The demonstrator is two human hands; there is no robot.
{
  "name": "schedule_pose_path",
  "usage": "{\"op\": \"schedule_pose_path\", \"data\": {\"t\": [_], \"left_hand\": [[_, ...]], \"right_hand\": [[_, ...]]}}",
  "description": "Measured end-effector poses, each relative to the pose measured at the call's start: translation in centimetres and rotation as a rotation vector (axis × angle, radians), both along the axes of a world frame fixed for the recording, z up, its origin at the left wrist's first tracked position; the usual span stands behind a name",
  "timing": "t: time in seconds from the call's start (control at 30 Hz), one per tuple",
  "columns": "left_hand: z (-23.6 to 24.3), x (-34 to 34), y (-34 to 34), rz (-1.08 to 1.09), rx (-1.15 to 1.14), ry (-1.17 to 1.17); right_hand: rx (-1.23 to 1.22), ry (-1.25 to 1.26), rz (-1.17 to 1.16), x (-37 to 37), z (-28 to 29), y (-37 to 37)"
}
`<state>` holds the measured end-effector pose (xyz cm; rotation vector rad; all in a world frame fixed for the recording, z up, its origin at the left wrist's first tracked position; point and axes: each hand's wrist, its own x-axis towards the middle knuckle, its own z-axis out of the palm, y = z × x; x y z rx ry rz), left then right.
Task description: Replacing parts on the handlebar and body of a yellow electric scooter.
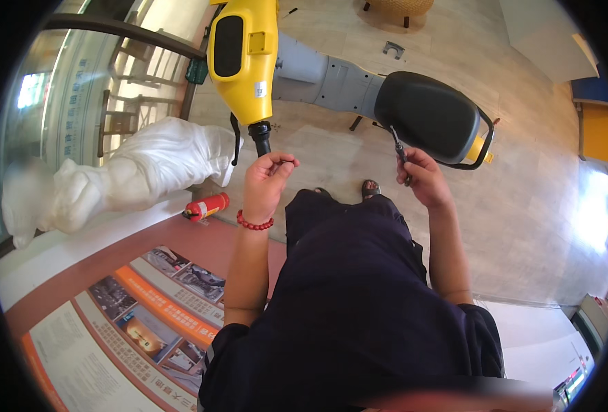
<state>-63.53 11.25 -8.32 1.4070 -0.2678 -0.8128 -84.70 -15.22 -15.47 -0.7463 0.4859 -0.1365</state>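
Note:
My right hand (422, 180) is closed around a screwdriver (400, 150), its thin metal shaft pointing up and away from me, near the side of the black seat. Thumb and fingers of my left hand (266, 184) are pinched together, with a small dark bit at the tips that I cannot make out. This hand is by the black handlebar grip (259, 134) of a scooter; whether it touches the grip I cannot tell. The scooter has a yellow front cover (242, 89), a grey footboard (342, 86), a black brake lever (235, 141) and a black seat (424, 113).
A white statue (139, 172) lies across the view at left, beside glass panels. A red fire extinguisher (206, 206) stands near my left forearm. A small grey part (392, 49) lies on the floor beyond the scooter. A printed display board (146, 316) is at lower left.

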Motion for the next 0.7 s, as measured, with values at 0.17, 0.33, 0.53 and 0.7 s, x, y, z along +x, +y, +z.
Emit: {"op": "schedule_pose_path", "data": {"t": [0.17, 0.33, 0.53, 0.7], "left_hand": [[0.0, 2.6, 0.4, -0.062, 0.070, -0.004], [0.0, 7.4, 0.9, -0.165, 0.177, -0.235], [-1.3, 11.6, 1.0, -0.248, 0.067, -0.190], [-1.5, 9.5, 0.8, -0.550, 0.165, -0.187]], "right_hand": [[-0.025, 0.039, -0.039, 1.0, -0.2, 1.1], [0.018, 0.105, -0.148, 2.7, -1.5, 5.0], [0.011, 0.120, -0.160, 3.8, -3.3, 9.5], [0.069, 0.160, -0.219, 3.9, -4.2, 11.0]]}}
